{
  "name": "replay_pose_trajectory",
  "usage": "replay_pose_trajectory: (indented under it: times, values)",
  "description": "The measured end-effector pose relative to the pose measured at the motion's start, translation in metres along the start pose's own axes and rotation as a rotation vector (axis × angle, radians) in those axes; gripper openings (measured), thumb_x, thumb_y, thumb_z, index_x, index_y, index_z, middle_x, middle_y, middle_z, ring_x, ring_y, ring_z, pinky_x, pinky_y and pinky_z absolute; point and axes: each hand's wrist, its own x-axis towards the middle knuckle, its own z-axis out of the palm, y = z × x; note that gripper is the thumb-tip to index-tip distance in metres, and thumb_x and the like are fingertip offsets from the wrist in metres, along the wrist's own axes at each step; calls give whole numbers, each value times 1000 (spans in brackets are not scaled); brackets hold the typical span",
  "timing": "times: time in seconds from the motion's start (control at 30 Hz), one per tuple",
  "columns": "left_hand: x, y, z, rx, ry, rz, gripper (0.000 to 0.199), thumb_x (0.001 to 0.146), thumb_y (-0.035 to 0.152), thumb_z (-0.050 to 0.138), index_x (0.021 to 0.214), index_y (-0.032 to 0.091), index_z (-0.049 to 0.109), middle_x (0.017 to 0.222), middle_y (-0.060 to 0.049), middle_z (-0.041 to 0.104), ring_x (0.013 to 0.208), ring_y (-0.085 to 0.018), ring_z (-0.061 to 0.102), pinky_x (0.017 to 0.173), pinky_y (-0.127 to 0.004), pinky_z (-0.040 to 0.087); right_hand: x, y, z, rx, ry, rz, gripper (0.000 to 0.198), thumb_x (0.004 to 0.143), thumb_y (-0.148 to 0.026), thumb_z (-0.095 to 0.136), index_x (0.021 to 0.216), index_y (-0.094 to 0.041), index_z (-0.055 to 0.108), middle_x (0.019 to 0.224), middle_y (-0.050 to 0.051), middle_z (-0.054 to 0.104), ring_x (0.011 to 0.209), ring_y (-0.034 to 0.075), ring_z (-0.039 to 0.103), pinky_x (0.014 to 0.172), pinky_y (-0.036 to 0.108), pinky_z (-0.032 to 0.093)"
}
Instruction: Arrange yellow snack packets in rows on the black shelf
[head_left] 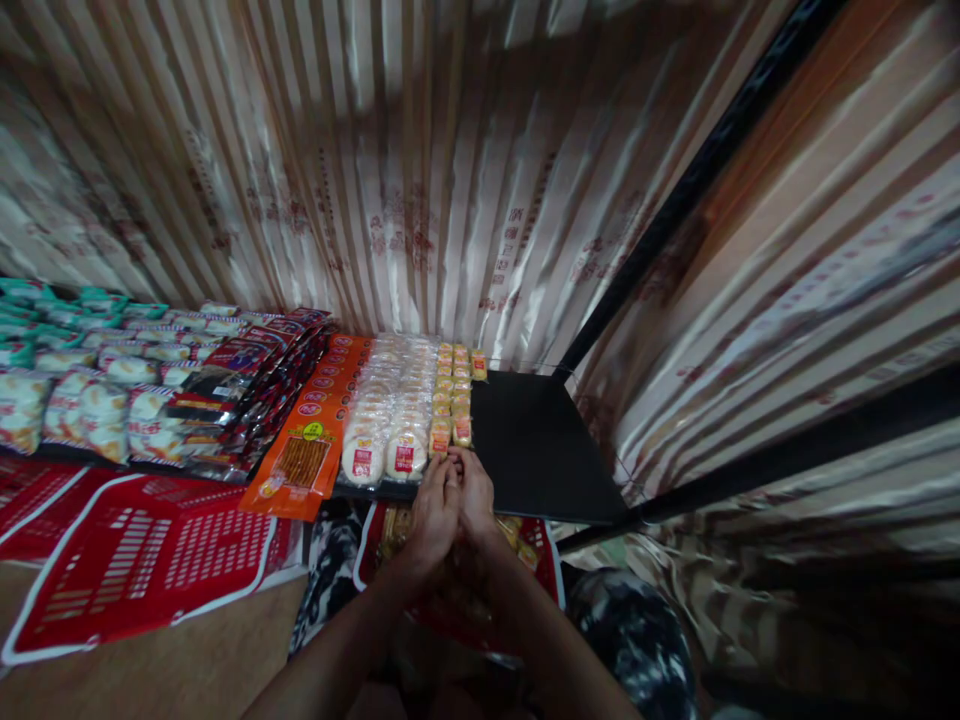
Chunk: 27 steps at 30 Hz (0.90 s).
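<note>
My left hand [435, 508] and my right hand [475, 492] are side by side at the shelf's front edge, with fingers bent and pressed together. Their fingertips meet at the front of the rows of small yellow wrapped snacks [461, 431]. Whatever lies between the fingers is hidden. Left of these rows stand round white wrapped cakes [406, 455] with red labels. Below my forearms, a red basket [553, 570] with a white rim holds more yellow wrapped snacks [510, 528].
A black shelf [551, 440] has a bare stretch at right. Leftward lie orange snack bags [304, 455], dark packets [232, 385], white bread packs [82, 410] and green packs [97, 300]. Another red basket [150, 550] sits below. Black posts [645, 250] and pleated sheeting [420, 180] border the shelf.
</note>
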Motion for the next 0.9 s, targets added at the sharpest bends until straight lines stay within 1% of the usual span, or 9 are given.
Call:
replay_pose_trajectory:
  times: [0.1,0.17,0.27,0.33,0.5,0.57,0.67,0.8,0.9]
  values:
    - [-7,-4,-3,38,45,72,35,84,20,36,110,15,59,128,-10,53,123,-19,44,107,-36,31,-9,-1,-3,7,89,-5,26,81,-28,41,97,-16,58,93,9,63,77,17,60,71,30,50]
    - [-17,-7,-7,67,44,120,32,85,20,34,102,15,60,116,-10,59,111,-18,52,100,-34,37,-23,-1,-7,30,137,17,27,83,-33,40,96,-16,57,91,9,64,78,18,60,71,30,49]
    - [-39,-16,-9,92,-22,163,30,86,19,32,94,17,60,95,-7,63,92,-17,58,86,-30,44,-54,3,-15,61,59,49,28,85,-36,39,96,-17,57,86,7,66,75,16,62,71,27,49]
    - [-55,-27,-7,118,-88,159,29,86,20,32,91,19,60,90,-6,63,88,-17,57,83,-29,44,-76,10,-18,53,-17,75,28,86,-36,37,95,-19,57,83,6,66,75,16,62,71,27,48]
    - [-79,-72,2,300,-302,-31,25,84,22,38,89,20,62,95,-8,63,96,-21,57,90,-32,41,-119,46,-13,-55,-198,216,24,80,-28,40,85,-22,63,84,6,70,80,20,65,76,32,49]
    - [-82,-89,4,375,-330,-169,23,79,19,43,92,19,62,103,-11,63,104,-24,55,94,-35,38,-130,61,-7,-50,-231,292,19,73,-27,49,83,-22,65,84,8,71,82,23,65,77,36,49]
    - [-80,-105,5,426,-338,-315,28,77,17,47,101,17,60,107,-16,62,103,-27,57,91,-40,39,-139,73,4,45,-292,371,23,70,-29,51,84,-21,67,94,11,70,91,27,64,84,43,47]
    - [-75,-110,9,413,-370,-335,29,75,17,49,102,13,60,102,-18,64,97,-28,61,87,-40,42,-140,73,13,250,-389,314,28,70,-30,48,89,-20,67,98,10,70,92,25,63,88,41,46]
    - [-73,-108,11,392,-358,-332,30,74,13,49,101,11,60,101,-19,64,99,-28,59,88,-40,40,-136,69,14,275,-386,327,30,70,-33,49,90,-19,66,94,9,71,88,24,64,84,41,48]
